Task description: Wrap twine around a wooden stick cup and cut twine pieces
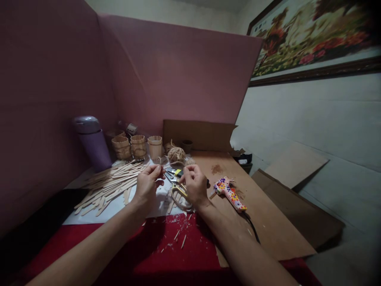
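Note:
My left hand [149,183] and my right hand [195,183] hover close together over the table, each with fingers pinched. What they pinch is too thin to make out; it may be a strand of twine. Under and between them lie yellow-handled scissors [179,190] and a small cutter [175,172]. A ball of twine [176,154] sits just beyond the hands. A pile of wooden craft sticks [111,182] lies on white paper [119,208] left of my left hand. A flower-patterned glue gun [229,193] rests on cardboard right of my right hand.
Three small stick-built cups [138,146] stand at the back beside a purple flask [92,142]. A pink board [178,67] walls off the back and left. Brown cardboard sheets [262,214] cover the right side. Wood splinters [181,236] litter the red cloth [178,254] near me.

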The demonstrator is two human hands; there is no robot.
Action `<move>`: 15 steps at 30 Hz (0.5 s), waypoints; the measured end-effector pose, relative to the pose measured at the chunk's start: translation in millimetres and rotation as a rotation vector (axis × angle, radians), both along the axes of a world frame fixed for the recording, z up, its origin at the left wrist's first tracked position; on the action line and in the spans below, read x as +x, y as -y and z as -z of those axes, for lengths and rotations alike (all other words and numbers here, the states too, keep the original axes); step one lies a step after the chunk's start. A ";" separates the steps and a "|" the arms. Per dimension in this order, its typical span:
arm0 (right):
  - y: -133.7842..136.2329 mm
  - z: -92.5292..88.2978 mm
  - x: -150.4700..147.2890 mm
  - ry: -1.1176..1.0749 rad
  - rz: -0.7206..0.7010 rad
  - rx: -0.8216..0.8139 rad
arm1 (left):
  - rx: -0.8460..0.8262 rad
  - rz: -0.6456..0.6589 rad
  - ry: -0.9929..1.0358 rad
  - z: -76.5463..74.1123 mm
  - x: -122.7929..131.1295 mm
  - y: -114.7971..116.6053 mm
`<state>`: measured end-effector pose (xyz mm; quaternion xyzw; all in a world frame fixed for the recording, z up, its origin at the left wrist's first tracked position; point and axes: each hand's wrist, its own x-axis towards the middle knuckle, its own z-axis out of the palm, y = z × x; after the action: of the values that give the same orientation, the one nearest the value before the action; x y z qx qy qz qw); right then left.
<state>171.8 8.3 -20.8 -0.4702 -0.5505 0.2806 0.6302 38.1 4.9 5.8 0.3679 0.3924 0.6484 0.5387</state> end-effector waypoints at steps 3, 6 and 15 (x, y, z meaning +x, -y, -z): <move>-6.3 0.4 0.9 -0.182 -0.020 -0.097 | -0.071 0.037 0.040 9.6 4.9 2.5; -9.4 3.5 -0.2 -0.129 -0.110 -0.103 | -0.111 0.183 0.021 18.7 14.2 6.3; -7.5 6.3 -5.5 -0.175 -0.263 -0.128 | -0.051 0.220 -0.263 24.9 19.6 5.1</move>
<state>166.4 15.8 -27.1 -0.4069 -0.5312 0.4352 0.6024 57.7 -0.1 -19.0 0.4763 0.4332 0.5217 0.5597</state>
